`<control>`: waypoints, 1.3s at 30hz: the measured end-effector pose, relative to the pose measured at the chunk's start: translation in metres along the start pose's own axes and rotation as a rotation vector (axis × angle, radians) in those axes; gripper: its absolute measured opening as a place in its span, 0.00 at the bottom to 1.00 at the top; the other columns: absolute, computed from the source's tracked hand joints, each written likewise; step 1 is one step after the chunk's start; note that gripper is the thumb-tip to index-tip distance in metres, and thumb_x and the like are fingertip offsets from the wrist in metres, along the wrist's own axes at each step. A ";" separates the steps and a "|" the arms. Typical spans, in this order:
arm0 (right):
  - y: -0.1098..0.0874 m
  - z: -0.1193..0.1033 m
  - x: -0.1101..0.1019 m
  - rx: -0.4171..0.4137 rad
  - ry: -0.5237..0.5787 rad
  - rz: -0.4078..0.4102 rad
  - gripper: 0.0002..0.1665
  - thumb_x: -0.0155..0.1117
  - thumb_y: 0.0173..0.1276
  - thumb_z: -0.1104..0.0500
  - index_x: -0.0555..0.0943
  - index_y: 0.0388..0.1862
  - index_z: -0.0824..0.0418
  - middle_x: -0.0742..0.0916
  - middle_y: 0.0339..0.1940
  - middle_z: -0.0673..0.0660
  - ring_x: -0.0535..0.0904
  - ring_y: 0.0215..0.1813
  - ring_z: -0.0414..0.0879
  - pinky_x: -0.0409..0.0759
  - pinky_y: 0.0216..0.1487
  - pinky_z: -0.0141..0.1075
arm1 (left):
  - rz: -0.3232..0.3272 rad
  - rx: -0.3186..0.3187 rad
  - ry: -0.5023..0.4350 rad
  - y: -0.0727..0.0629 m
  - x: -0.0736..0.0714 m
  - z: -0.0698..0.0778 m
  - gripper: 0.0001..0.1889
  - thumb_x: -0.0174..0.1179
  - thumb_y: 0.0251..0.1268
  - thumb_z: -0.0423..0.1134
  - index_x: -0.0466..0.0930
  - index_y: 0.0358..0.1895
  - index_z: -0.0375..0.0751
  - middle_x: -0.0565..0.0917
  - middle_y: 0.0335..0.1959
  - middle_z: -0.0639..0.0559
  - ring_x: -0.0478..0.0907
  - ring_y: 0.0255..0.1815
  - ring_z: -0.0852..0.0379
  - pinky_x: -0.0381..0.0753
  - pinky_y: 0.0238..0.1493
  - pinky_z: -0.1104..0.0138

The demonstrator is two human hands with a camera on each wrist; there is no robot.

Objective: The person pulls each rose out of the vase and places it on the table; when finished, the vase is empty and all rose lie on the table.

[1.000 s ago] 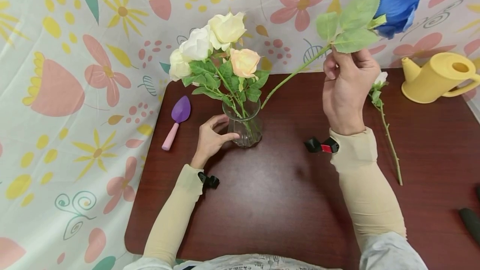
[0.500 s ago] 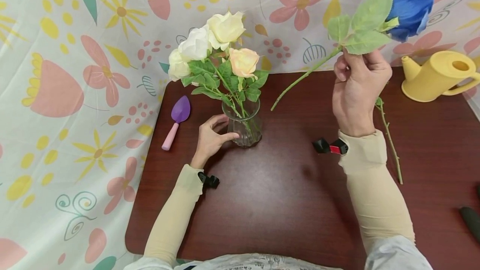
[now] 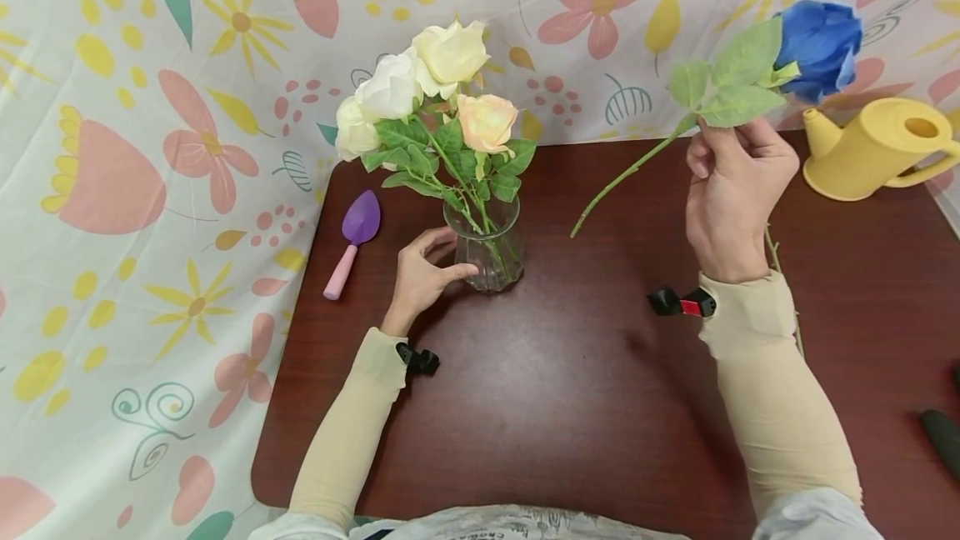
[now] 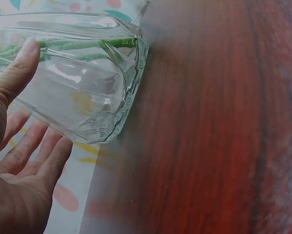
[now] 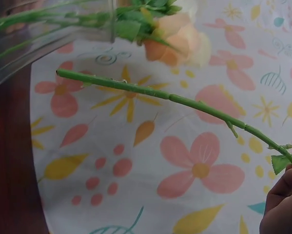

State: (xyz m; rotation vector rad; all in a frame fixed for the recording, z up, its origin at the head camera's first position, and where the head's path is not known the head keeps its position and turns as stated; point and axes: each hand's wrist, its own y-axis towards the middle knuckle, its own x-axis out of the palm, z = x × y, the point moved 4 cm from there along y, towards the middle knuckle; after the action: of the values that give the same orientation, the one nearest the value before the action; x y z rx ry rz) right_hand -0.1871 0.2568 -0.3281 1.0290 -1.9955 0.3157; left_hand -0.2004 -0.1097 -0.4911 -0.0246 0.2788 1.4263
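Note:
A clear glass vase stands on the dark wooden table, holding white and cream roses and a peach rose. My left hand holds the vase low on its left side. In the left wrist view the thumb lies across the glass, with the other fingers at its far edge. My right hand pinches a blue artificial rose by its stem, just under the leaves. The stem's cut end hangs down toward the vase, to the right of it. In the right wrist view the bare green stem shows its full length.
A purple trowel with a pink handle lies left of the vase. At the back right stands a yellow watering can. Another flower stem lies partly hidden under the right forearm. A dark handle shows at the right edge.
My right hand has carried the blue rose to the right and somewhat down, drawing the stem's end away from the vase. The left hand and the vase have stayed in place.

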 end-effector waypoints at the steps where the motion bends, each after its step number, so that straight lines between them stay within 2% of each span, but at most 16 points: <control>1: 0.001 0.000 -0.003 0.001 -0.003 0.003 0.07 0.71 0.62 0.84 0.86 0.39 0.83 0.86 0.25 0.64 0.64 0.17 0.47 0.53 0.18 0.27 | -0.001 0.001 0.000 0.000 0.000 0.000 0.34 0.84 0.48 0.22 0.84 0.64 0.27 0.87 0.60 0.29 0.86 0.64 0.35 0.90 0.70 0.53; 11: 0.015 0.000 -0.040 0.004 -0.091 0.016 0.10 0.76 0.59 0.83 0.86 0.39 0.84 0.84 0.20 0.61 0.66 0.16 0.45 0.56 0.16 0.27 | 0.001 0.009 -0.007 0.001 0.000 0.000 0.34 0.84 0.48 0.22 0.84 0.63 0.26 0.87 0.59 0.29 0.86 0.64 0.34 0.89 0.71 0.49; 20: 0.029 0.000 -0.071 0.042 -0.189 0.034 0.08 0.76 0.58 0.83 0.87 0.37 0.82 0.85 0.18 0.60 0.72 0.16 0.45 0.65 0.14 0.26 | -0.001 0.005 -0.008 0.001 0.000 0.001 0.34 0.84 0.48 0.23 0.84 0.63 0.27 0.87 0.60 0.29 0.85 0.65 0.34 0.89 0.71 0.48; 28: 0.041 -0.003 -0.094 0.115 -0.283 0.047 0.08 0.75 0.59 0.83 0.90 0.37 0.79 0.87 0.18 0.58 0.78 0.16 0.43 0.77 0.16 0.26 | -0.002 0.007 -0.016 0.001 0.001 -0.001 0.34 0.84 0.49 0.22 0.84 0.64 0.27 0.87 0.60 0.29 0.86 0.65 0.36 0.89 0.72 0.50; 39: 0.058 -0.009 -0.112 0.210 -0.438 0.042 0.06 0.79 0.58 0.78 0.90 0.30 0.73 0.86 0.14 0.55 0.78 0.16 0.42 0.80 0.17 0.27 | 0.002 0.009 -0.014 0.001 -0.001 -0.001 0.34 0.84 0.49 0.22 0.84 0.64 0.26 0.87 0.60 0.29 0.86 0.65 0.35 0.89 0.71 0.51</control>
State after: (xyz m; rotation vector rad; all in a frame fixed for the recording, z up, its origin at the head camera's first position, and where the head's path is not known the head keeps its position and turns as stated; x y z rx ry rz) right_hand -0.1921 0.3603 -0.4014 1.2737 -2.4166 0.3507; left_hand -0.2017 -0.1103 -0.4916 -0.0067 0.2737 1.4263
